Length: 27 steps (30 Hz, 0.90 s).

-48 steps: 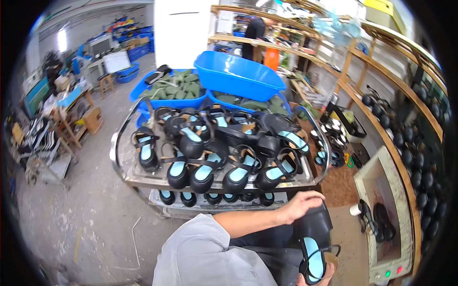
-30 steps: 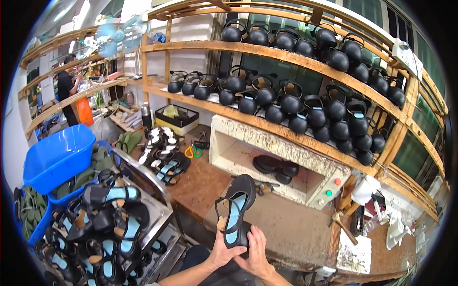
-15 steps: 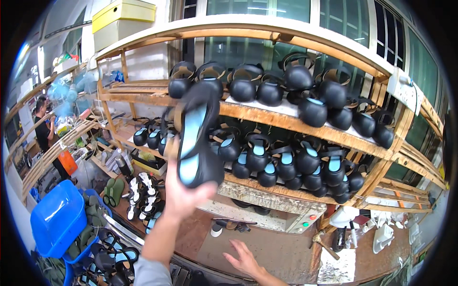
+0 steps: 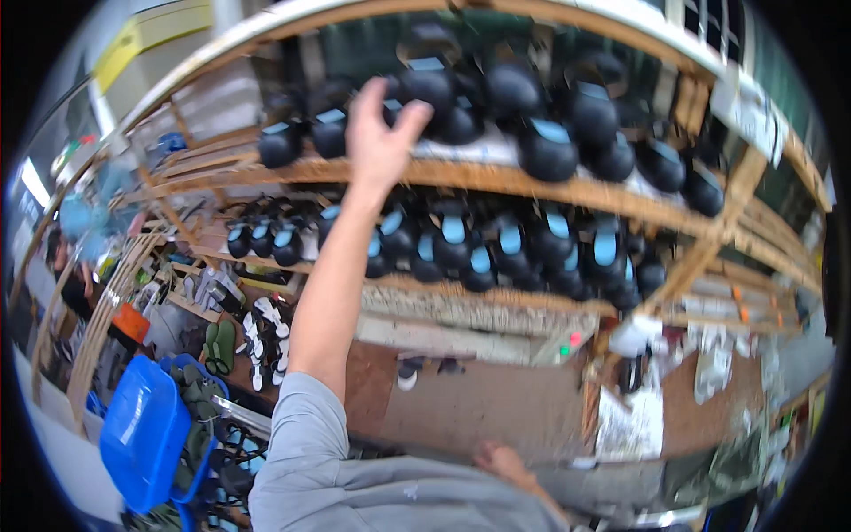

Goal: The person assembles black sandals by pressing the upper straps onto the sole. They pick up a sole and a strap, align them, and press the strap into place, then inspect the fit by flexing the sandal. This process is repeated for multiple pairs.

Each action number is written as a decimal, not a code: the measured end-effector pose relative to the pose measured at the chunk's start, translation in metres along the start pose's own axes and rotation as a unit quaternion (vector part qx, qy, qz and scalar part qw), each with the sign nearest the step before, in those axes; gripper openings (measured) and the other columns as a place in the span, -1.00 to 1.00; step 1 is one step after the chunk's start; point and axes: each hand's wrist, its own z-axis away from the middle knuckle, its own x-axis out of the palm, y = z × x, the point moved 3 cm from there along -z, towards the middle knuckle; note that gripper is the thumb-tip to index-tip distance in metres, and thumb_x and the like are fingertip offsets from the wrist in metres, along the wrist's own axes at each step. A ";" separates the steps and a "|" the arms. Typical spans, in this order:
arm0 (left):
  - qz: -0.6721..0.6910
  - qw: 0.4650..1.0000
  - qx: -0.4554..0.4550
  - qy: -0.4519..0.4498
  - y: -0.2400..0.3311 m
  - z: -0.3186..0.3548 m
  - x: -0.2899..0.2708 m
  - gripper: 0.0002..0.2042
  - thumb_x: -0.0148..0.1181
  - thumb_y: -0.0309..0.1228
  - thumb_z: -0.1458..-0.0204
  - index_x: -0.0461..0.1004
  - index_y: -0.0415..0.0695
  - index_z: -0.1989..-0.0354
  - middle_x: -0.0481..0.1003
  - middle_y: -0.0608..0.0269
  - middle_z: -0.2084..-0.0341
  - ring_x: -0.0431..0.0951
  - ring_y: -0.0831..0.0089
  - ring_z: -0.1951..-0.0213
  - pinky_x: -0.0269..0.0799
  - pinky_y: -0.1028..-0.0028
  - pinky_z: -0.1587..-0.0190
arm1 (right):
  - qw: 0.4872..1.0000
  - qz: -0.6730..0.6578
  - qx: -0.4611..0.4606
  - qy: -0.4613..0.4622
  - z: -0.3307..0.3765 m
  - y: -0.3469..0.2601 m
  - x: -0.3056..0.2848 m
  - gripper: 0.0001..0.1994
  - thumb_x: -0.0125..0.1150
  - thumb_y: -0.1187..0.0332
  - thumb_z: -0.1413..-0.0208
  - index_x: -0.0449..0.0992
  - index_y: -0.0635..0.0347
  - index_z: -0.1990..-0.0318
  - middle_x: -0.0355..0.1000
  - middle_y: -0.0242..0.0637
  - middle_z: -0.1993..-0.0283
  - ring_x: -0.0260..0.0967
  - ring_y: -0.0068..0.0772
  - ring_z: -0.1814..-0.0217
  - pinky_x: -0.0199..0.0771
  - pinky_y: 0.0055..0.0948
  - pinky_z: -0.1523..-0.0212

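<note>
"Black shoes (image 4: 429,86) line the wooden shelves (image 4: 461,173) across the upper half of the frame, rounded toes facing us. Where do we find the left hand (image 4: 381,146)?"

"We see it raised at upper centre-left, before the upper row, thumb spread wide from the fingers and nothing visibly gripped. One shoe (image 4: 392,105) shows its light-blue insole in the gap; we cannot tell whether skin and shoe touch."

"And the right hand (image 4: 501,461)?"

"Low in the frame, just right of centre, we have it blurred near the front of the brown worktop (image 4: 479,408); whether it is clenched or loose, we cannot tell."

"What surrounds the scene?"

"Beneath the shelves we note a pale, stained cabinet (image 4: 443,328) with a red button (image 4: 575,339) and a green button (image 4: 565,351) toward its right end. At centre-left, white sandals (image 4: 257,355) lie beside a green pair of shoes (image 4: 220,346). A blue tub (image 4: 142,434) stands tilted at lower left, and we spot more dark footwear (image 4: 235,479) to its right."
</note>
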 end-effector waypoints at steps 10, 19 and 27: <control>0.144 0.853 -0.397 -0.306 -0.078 0.387 -0.030 -0.66 0.15 -0.40 -0.12 0.36 -0.26 -0.04 0.46 0.20 0.09 0.44 0.47 0.05 0.35 0.46 -0.02 | 0.987 -0.077 0.133 -0.048 0.021 0.054 0.081 -0.59 0.14 0.18 -0.07 0.39 0.22 -0.02 0.44 0.06 0.05 0.38 0.09 -0.03 0.39 -0.10 -0.02; 0.121 0.452 -0.510 -0.722 -0.077 0.703 -0.110 -0.46 0.25 -0.22 -0.02 0.33 -0.28 -0.12 0.54 0.03 0.20 0.52 0.38 0.11 0.40 0.44 0.05 | 0.923 -0.101 0.357 -0.098 0.096 0.028 0.177 -0.69 -0.10 0.23 -0.17 0.48 0.24 0.14 0.51 0.01 0.17 0.49 0.02 0.08 0.49 -0.06 0.13; 0.125 0.424 -0.578 -0.686 -0.059 0.661 -0.025 -0.51 0.20 -0.29 -0.05 0.32 -0.36 -0.09 0.51 0.12 0.22 0.51 0.47 0.22 0.40 0.52 0.16 | 0.828 -0.406 0.388 0.015 0.146 0.053 0.236 -0.56 -0.16 0.10 -0.21 0.39 0.19 -0.09 0.28 -0.12 -0.21 0.15 -0.16 -0.32 0.18 -0.21 -0.26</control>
